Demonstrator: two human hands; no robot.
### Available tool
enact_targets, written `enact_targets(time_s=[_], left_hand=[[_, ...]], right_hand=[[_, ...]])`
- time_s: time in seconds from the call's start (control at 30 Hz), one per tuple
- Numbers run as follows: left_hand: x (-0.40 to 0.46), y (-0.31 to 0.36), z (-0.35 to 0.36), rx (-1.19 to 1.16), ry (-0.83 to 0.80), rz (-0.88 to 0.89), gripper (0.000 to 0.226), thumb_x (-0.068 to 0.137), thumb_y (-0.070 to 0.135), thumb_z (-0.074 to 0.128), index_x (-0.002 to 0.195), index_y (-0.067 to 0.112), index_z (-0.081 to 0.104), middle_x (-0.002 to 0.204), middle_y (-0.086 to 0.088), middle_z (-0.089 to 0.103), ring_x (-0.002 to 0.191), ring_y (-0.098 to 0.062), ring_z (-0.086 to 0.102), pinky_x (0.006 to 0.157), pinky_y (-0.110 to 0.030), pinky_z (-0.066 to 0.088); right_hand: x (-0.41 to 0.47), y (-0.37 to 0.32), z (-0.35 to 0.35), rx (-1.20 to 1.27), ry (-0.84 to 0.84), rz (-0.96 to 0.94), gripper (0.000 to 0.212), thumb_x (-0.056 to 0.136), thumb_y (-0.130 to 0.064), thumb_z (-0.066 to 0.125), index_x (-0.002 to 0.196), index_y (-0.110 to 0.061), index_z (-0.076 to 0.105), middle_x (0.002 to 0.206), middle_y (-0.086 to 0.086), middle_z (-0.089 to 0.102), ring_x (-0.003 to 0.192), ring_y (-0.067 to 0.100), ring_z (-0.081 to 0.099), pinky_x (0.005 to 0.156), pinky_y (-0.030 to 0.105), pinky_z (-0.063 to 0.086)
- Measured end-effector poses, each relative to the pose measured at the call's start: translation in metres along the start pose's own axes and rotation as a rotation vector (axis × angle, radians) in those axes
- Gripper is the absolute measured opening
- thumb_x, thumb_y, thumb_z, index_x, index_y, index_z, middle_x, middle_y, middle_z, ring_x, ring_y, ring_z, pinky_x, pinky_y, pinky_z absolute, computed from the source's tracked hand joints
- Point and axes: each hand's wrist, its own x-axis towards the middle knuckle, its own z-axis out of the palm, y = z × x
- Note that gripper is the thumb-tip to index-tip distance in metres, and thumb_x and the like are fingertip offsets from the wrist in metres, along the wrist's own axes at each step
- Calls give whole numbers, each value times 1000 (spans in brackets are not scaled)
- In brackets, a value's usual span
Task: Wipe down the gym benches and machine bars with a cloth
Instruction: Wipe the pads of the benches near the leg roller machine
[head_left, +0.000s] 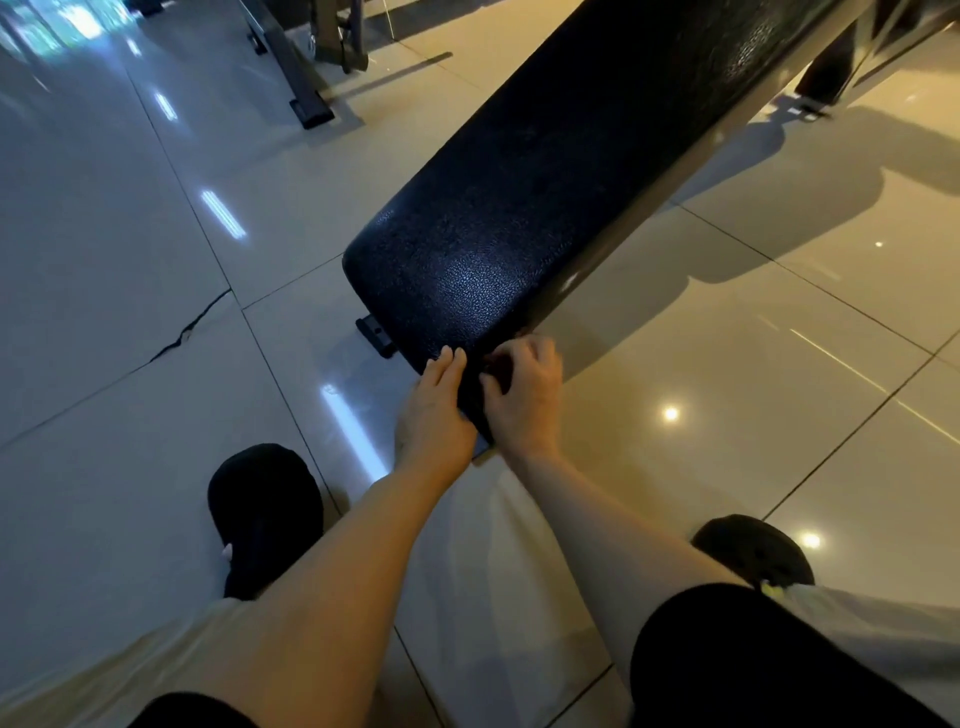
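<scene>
Black padded bench (519, 208) slants across the tiled floor (156, 364). At its near end, left hand (434, 410) lies flat-fingered, steadying a dark cloth (475, 397); right hand (524, 395) curls around it, seemingly folding it for wiping.

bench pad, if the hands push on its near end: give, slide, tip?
The bench pad looks padded with grained vinyl, so it probably dents slightly and grips. It is long with a frame foot on the glossy floor, so it is likely heavy; it might scoot rather than tip.
</scene>
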Motion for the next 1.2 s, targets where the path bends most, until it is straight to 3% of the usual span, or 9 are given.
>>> enact_targets(time_s=[0.1,0.3,0.5,0.67,0.8,1.0,1.13,1.2], left_hand=[[1,3,0,-8,-3,-7,68,92,-4,46,152,19,23,160,2,16,147,-16,14,115,-29,19],[-1,0,-3,-43,-12,-8,72,90,-9,44,151,21,23,160,4,17,146,-16,16,117,-29,19],[2,1,-5,-18,-13,-5,67,91,-4,47,151,19,27,159,1,22,145,-18,21,116,-38,25],[2,2,-6,-1,-22,0,69,91,-4,48,151,20,25,159,1,21,145,-19,21,115,-40,25],[2,2,-6,-3,-42,13,69,91,-2,48,152,19,24,160,0,18,146,-20,18,116,-42,24],[-1,3,-7,-8,-63,1,73,88,-4,46,153,18,20,161,-1,14,147,-20,14,116,-42,24],[-1,5,-5,0,-58,-8,74,90,-3,46,154,19,16,162,0,10,148,-19,10,117,-42,22],[-2,5,-3,-2,-52,-10,77,88,-5,47,154,20,15,162,1,9,148,-19,8,117,-42,22]], right_hand=[[-17,5,7,-33,-79,-97,20,74,5,71,92,-4,67,102,12,56,93,26,51,80,25,39],[34,3,-13,27,311,-2,20,71,10,69,86,-2,67,97,16,56,93,31,54,83,3,26],[-4,4,4,-26,50,-160,23,70,14,62,86,-3,64,98,14,55,92,30,53,82,19,33],[9,0,-4,-35,178,-224,19,73,12,65,88,0,65,98,17,59,92,31,53,84,17,33],[16,6,0,-105,187,-281,19,70,12,66,86,1,64,96,17,61,87,31,53,82,18,33],[16,4,1,-78,150,-227,19,73,13,61,87,0,61,95,15,56,85,30,51,78,19,34],[19,13,-5,-82,150,-84,20,73,12,63,89,0,62,97,15,54,91,31,51,80,33,46],[20,16,-10,-76,248,-149,19,72,13,64,88,1,61,96,19,55,90,32,52,82,26,42]])
